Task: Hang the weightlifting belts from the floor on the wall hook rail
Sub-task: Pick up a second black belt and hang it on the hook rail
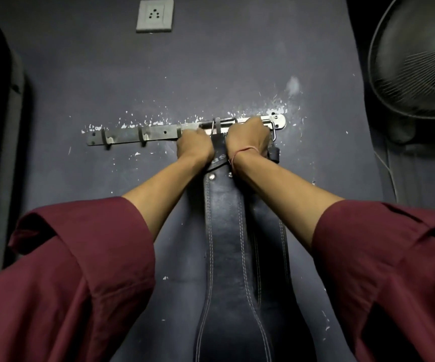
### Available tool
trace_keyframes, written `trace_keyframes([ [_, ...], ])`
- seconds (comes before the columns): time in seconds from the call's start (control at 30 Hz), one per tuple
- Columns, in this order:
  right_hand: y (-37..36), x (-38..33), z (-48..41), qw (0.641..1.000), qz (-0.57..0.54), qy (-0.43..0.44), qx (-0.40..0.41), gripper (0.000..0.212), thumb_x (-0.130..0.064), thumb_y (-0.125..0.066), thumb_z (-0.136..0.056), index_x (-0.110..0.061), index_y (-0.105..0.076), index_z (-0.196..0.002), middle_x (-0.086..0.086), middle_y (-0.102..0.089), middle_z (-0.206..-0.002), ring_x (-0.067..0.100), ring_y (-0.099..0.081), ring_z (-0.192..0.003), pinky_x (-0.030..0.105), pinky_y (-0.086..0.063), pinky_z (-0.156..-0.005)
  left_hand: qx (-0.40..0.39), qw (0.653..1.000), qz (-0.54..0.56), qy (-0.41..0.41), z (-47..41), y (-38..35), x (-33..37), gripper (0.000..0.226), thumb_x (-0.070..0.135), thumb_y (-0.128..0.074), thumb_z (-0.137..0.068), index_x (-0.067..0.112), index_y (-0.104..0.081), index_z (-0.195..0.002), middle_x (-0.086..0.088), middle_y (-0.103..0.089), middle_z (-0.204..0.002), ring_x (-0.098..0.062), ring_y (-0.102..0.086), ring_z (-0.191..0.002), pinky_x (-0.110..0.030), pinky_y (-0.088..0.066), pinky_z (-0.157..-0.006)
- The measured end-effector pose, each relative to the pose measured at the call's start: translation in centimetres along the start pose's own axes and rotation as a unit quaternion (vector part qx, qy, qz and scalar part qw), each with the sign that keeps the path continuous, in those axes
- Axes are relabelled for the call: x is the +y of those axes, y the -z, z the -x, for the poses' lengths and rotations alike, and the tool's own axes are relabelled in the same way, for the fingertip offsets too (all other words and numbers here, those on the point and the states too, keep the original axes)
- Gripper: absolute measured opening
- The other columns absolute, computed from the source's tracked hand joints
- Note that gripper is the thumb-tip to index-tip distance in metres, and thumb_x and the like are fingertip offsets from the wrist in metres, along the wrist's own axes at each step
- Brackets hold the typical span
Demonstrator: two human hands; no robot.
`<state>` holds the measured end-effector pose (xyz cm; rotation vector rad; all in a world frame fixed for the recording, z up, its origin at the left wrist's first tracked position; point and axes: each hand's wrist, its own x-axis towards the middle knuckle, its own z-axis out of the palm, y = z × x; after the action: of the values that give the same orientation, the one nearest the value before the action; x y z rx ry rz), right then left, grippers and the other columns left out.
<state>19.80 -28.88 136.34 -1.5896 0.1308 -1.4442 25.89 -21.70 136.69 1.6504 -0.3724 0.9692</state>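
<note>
The dark wall (pixel 80 87) fills nearly the whole view, its paint chipped white around the rail; my two maroon sleeves (pixel 67 270) take the corners at 7 and 5 o'clock, and my bare forearms run from them up toward the centre.

Between the forearms the black belt (pixel 226 231) hangs flat against the wall, from the centre straight down to 6 o'clock, with pale stitching along its edges; a second belt (pixel 273 231) shows just behind it on the 3 o'clock side, mostly covered.

At 2 o'clock a round fan (pixel 415 61) with a wire cage stands near the wall.

The metal hook rail (pixel 132 135) runs from 9 o'clock to about 1 o'clock, just above the centre; its two hooks at the 9 o'clock end are bare, and the belt's top meets the rail at its 1 o'clock end.

My left hand (pixel 195 147) and right hand (pixel 247 137) are both against the rail, one on each side of the belt's narrow upper strap; the fingers of both are curled tight on the belt's top, though their tips are hidden behind the knuckles.

A grey socket (pixel 155 15) sits at 12 o'clock; the belt's steel buckle (pixel 215 126) lies over the rail between my hands; a red thread (pixel 242 152) circles my right wrist.
</note>
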Motion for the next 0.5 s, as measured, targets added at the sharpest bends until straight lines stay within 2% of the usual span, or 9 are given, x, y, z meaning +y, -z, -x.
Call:
trace_keyframes([
  [0.13, 0.1, 0.1, 0.8, 0.999, 0.032, 0.004, -0.018, 0.024, -0.011, -0.05, -0.093, -0.003, -0.064, -0.111, 0.018, -0.064, -0.116, 0.035, -0.06, -0.109, 0.03, -0.039, -0.075, -0.02, 1.0, 0.016, 0.017, 0.5, -0.3, -1.3, 0.041, 0.024, -0.034, -0.104, -0.004, -0.06, -0.118, -0.024, -0.061, -0.126, -0.041, -0.058, -0.114, -0.038, -0.046, -0.089],
  [0.2, 0.3, 0.2, 1.1, 0.999, 0.03, -0.002, -0.023, 0.023, -0.014, -0.052, -0.095, -0.002, -0.065, -0.109, 0.019, -0.062, -0.118, 0.034, -0.059, -0.109, 0.031, -0.043, -0.08, -0.026, 0.999, 0.03, -0.002, 0.8, -0.1, -1.6, 0.042, 0.027, -0.033, -0.104, -0.002, -0.063, -0.098, -0.025, -0.065, -0.117, -0.039, -0.06, -0.108, -0.036, -0.045, -0.084],
  [0.27, 0.5, 0.6, 1.8, 1.0, 0.014, 0.005, -0.024, 0.023, -0.016, -0.053, -0.097, 0.001, -0.065, -0.108, 0.021, -0.061, -0.12, 0.032, -0.057, -0.106, 0.028, -0.041, -0.083, -0.036, 0.998, 0.024, -0.039, 1.4, 0.4, -2.1, 0.047, 0.03, -0.031, -0.106, 0.006, -0.054, -0.074, -0.024, -0.066, -0.1, -0.035, -0.058, -0.093, -0.034, -0.038, -0.075],
  [0.33, 0.7, 1.6, 3.3, 0.999, -0.012, 0.04, -0.032, 0.021, -0.012, -0.052, -0.098, 0.003, -0.063, -0.108, 0.022, -0.062, -0.117, 0.03, -0.057, -0.098, 0.02, -0.034, -0.073, -0.037, 0.997, 0.014, -0.069, 2.8, 1.2, -2.7, 0.052, 0.031, -0.029, -0.108, 0.011, -0.044, -0.063, -0.014, -0.059, -0.076, -0.028, -0.049, -0.08, -0.032, -0.032, -0.07],
  [0.4, 1.1, 3.1, 5.5, 0.994, -0.026, 0.095, -0.037, 0.02, -0.005, -0.049, -0.098, 0.005, -0.06, -0.111, 0.022, -0.064, -0.114, 0.033, -0.059, -0.102, 0.02, -0.032, -0.073, -0.042, 0.994, 0.035, -0.094, 4.8, 2.0, -3.8, 0.049, 0.03, -0.029, -0.108, 0.013, -0.048, -0.066, -0.006, -0.056, -0.07, -0.024, -0.05, -0.078, -0.033, -0.033, -0.068],
  [0.43, 1.3, 4.0, 6.8, 0.991, -0.03, 0.125, -0.043, 0.024, -0.001, -0.048, -0.097, 0.006, -0.059, -0.116, 0.023, -0.064, -0.117, 0.034, -0.06, -0.108, 0.019, -0.034, -0.077, -0.044, 0.993, 0.045, -0.101, 5.9, 2.3, -4.5, 0.045, 0.03, -0.029, -0.108, 0.012, -0.055, -0.075, -0.006, -0.061, -0.078, -0.025, -0.055, -0.083, -0.032, -0.035, -0.07],
  [0.5, 1.8, 5.9, 9.4, 0.983, -0.027, 0.168, -0.068, 0.038, 0.004, -0.049, -0.093, 0.006, -0.053, -0.13, 0.023, -0.056, -0.135, 0.033, -0.052, -0.126, 0.015, -0.031, -0.099, -0.052, 0.992, 0.053, -0.105, 8.1, 2.8, -6.3, 0.037, 0.026, -0.03, -0.108, 0.009, -0.061, -0.1, -0.008, -0.065, -0.1, -0.029, -0.06, -0.099, -0.03, -0.037, -0.074],
])
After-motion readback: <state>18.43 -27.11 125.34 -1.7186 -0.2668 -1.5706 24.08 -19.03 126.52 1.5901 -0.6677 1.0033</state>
